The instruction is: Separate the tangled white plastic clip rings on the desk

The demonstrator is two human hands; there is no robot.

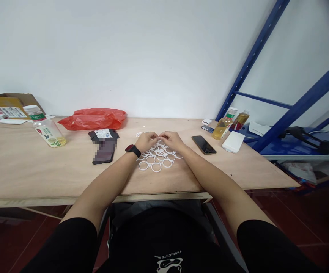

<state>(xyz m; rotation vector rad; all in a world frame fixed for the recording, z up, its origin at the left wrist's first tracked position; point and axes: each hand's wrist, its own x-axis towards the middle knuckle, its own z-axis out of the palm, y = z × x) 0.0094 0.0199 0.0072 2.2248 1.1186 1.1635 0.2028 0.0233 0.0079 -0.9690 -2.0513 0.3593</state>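
Observation:
My left hand and my right hand meet above a pile of white plastic rings on the wooden table. Thumbs and fingertips are pinched together, nearly touching between the hands. They close on what looks like a white plastic ring at the pile's far edge, mostly hidden by the fingers. The rings carry small tabs and overlap one another. Beyond my left hand lies another white ring, apart from the pile. A black watch is on my left wrist.
Left of the pile are a phone, a red plastic bag, a drink bottle and a cardboard box. To the right lie a dark phone, a white case and a bottle, near a blue metal rack.

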